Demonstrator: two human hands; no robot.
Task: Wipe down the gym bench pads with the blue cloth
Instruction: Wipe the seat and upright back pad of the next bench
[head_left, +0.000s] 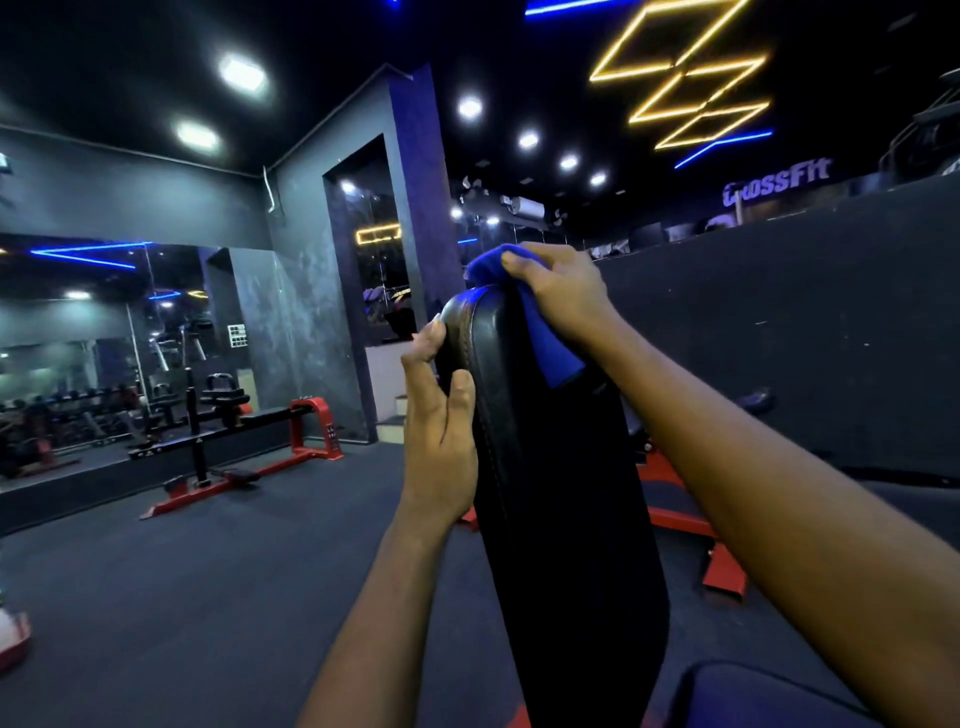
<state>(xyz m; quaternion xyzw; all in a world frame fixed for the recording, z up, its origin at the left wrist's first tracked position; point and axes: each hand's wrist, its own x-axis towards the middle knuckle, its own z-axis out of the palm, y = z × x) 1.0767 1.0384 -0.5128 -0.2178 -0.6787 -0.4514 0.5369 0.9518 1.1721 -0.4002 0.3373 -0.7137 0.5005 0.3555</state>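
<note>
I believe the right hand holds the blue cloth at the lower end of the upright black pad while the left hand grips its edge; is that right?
Not quite: the head view shows the right hand holding the blue cloth at the top end of the black pad, not the lower. The left hand does grip its edge.

Carrier: black bench pad (545, 493), upright | on it: blue cloth (550, 343) draped over top edge | floor (208, 597): red-framed bench (270, 413)

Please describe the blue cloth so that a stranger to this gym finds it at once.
Find the upright black bench pad in the middle of the view. The right hand grips the blue cloth over its top edge. Nothing else nearby is bright blue fabric.
</note>
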